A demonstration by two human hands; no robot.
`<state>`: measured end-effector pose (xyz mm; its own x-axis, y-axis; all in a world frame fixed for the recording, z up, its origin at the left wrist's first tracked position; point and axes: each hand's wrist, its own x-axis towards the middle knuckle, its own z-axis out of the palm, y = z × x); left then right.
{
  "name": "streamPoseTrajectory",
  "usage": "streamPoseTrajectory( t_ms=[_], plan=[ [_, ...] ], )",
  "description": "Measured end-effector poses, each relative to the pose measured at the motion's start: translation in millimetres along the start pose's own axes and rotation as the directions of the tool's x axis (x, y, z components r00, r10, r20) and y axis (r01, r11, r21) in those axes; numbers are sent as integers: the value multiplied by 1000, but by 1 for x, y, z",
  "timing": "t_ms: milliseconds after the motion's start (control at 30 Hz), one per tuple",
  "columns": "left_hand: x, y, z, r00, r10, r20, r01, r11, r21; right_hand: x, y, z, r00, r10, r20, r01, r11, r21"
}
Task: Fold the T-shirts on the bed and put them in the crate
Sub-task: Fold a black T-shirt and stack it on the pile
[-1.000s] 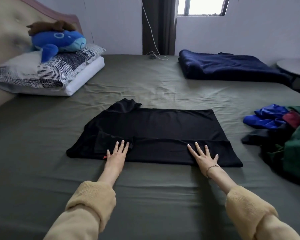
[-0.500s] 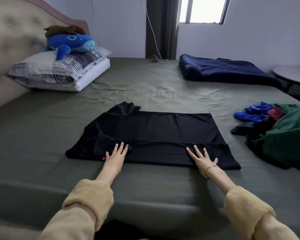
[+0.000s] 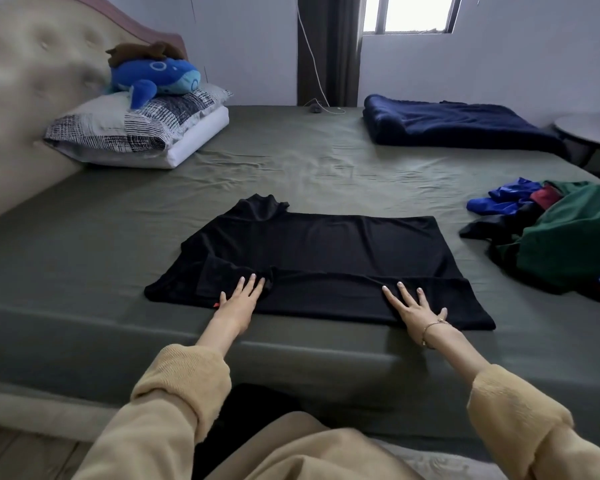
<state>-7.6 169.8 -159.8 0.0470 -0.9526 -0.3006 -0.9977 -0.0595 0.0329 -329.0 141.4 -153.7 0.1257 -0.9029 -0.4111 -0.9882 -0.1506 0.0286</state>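
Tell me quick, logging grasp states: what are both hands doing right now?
Left hand: open, fingers flat on the black T-shirt.
Right hand: open, flat on the same shirt.

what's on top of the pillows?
A blue plush whale lies on the patterned pillow, with a brown plush on its back. A white pillow sits underneath, mostly covered.

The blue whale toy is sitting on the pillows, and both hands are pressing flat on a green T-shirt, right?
Not quite: the T-shirt under the left hand and right hand is black, not green. The head view shows it. The whale toy is on the pillows.
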Motion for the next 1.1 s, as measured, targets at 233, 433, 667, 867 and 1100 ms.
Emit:
streamPoseTrajectory(
  t_ms=[233, 433, 667, 867, 1100],
  plan=[
    [0, 8, -18, 999, -37, 27, 33, 993, 117, -1, 9, -12, 988, -49, 145, 48, 999, 6],
    [17, 26, -59, 983, -23, -180, 70, 962, 262, 12, 9, -52, 994, -57, 93, 62, 997, -51],
    [61, 42, -61, 930, 26, -366, 40, 984, 171, 56, -6, -63, 984, -35, -176, 36, 999, 2],
    [116, 55, -61, 921, 82, -381, -5, 980, 199, 114, 3, -72, 963, 18, -270, -6, 999, 45],
    [202, 63, -80, 961, 137, -238, -76, 966, 248, 190, 41, -98, 972, -41, -230, 57, 996, 62]
  ],
)
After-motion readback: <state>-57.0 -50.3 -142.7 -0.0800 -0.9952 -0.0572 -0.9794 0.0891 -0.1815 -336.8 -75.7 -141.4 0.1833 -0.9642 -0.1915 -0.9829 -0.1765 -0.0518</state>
